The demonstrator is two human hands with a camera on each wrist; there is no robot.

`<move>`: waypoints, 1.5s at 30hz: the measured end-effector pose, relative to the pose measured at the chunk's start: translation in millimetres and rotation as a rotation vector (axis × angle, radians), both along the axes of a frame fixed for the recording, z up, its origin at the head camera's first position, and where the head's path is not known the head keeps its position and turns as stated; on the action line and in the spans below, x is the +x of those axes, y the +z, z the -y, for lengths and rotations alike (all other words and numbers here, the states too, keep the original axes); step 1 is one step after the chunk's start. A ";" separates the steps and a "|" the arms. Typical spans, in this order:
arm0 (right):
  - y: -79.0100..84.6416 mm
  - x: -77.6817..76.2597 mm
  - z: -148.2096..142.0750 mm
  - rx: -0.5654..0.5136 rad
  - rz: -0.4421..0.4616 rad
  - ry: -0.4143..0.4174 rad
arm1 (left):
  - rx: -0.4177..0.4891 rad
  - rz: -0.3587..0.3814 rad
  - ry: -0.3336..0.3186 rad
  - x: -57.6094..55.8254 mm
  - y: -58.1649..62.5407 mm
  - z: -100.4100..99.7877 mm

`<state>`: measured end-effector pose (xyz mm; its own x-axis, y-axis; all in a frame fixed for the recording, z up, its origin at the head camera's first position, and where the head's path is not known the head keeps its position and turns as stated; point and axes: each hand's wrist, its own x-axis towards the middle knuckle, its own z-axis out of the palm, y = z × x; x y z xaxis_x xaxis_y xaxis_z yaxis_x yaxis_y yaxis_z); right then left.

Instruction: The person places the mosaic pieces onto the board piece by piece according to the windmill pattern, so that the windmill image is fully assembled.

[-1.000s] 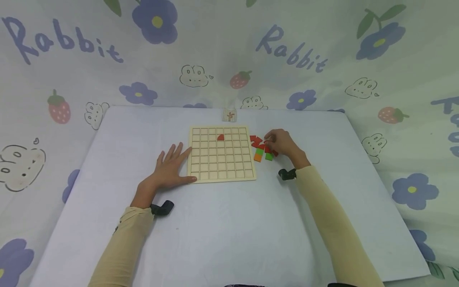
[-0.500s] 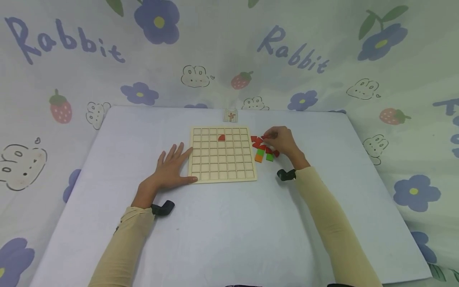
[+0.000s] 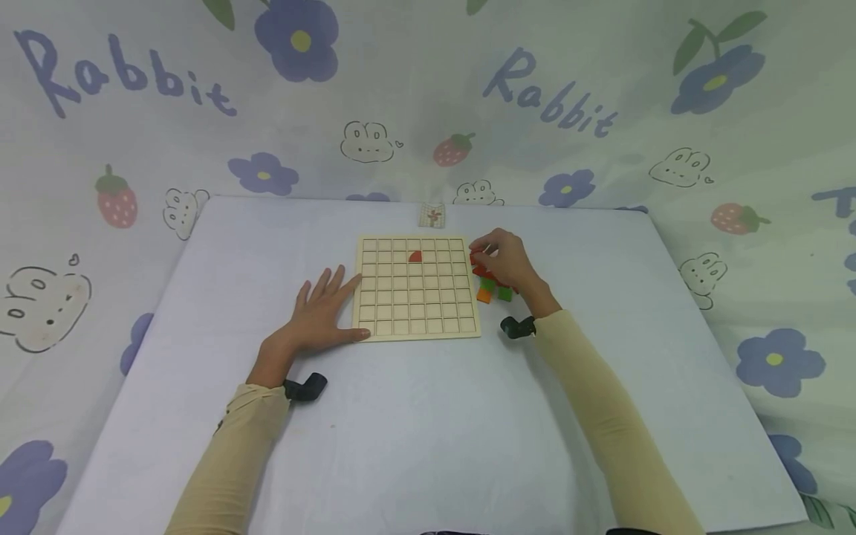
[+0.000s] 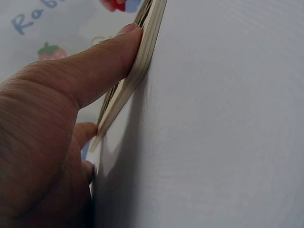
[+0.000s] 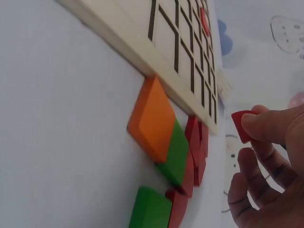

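A pale wooden grid board (image 3: 411, 297) lies flat, with a red quarter-round piece (image 3: 416, 256) in a cell of its second row from the back. My left hand (image 3: 316, 319) is spread at the board's left side; its thumb (image 4: 111, 54) rests over the front-left edge and fingertips touch the left rim. Beyond the board's far right corner, my right hand (image 3: 511, 261) pinches a small red piece (image 5: 242, 126) with a curved edge between thumb and fingers, raised above the table in the right wrist view. The other fingers curl loosely beneath.
By the board's right edge lie an orange block (image 5: 153, 121), a green block (image 5: 176, 154), another green block (image 5: 150, 209) and several red pieces (image 5: 194, 137). A small patterned card-like square (image 3: 432, 215) lies behind the board. Patterned cloth hangs behind the white table (image 3: 414, 431).
My right hand has risen from the loose pieces and moved left towards the board's far right corner, pinching a red piece. My left hand keeps its place on the board.
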<state>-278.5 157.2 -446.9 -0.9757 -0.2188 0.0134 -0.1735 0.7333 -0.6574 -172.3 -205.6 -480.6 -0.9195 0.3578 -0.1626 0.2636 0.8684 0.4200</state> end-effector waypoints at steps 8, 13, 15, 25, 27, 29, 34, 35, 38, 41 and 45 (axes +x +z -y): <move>-3.8 1.3 18.7 -0.046 -0.069 0.110 | 0.001 -0.002 -0.001 -0.4 -1.1 -0.2; -3.8 5.0 31.9 -0.076 -0.077 0.122 | 0.006 0.003 0.002 -0.4 -1.3 0.3; -3.7 6.7 37.1 -0.083 -0.077 0.124 | 0.009 0.002 0.002 -0.5 -1.4 0.6; -9.8 11.2 59.0 -0.098 -0.089 0.159 | 0.006 0.000 0.004 -0.4 -1.0 0.7; -11.5 12.3 63.8 -0.086 -0.099 0.162 | 0.007 0.000 0.002 -0.3 -0.7 0.4; -14.3 13.9 68.5 -0.067 -0.119 0.165 | 0.009 0.001 0.000 -0.1 -0.6 0.2; -20.4 18.7 77.2 -0.070 -0.182 0.190 | -0.002 0.000 0.002 -0.7 -0.9 -0.5; -21.1 19.5 78.5 -0.075 -0.193 0.196 | -0.004 0.000 0.004 -0.8 -1.0 -0.8; -23.5 20.0 82.1 -0.058 -0.221 0.209 | -0.006 0.002 0.005 -1.2 -1.8 -0.9; -25.6 20.0 84.9 -0.028 -0.259 0.215 | -0.009 0.004 0.004 -1.0 -1.4 -0.8; -25.2 19.7 88.1 0.007 -0.287 0.226 | -0.007 0.004 0.007 -0.6 -0.3 -0.8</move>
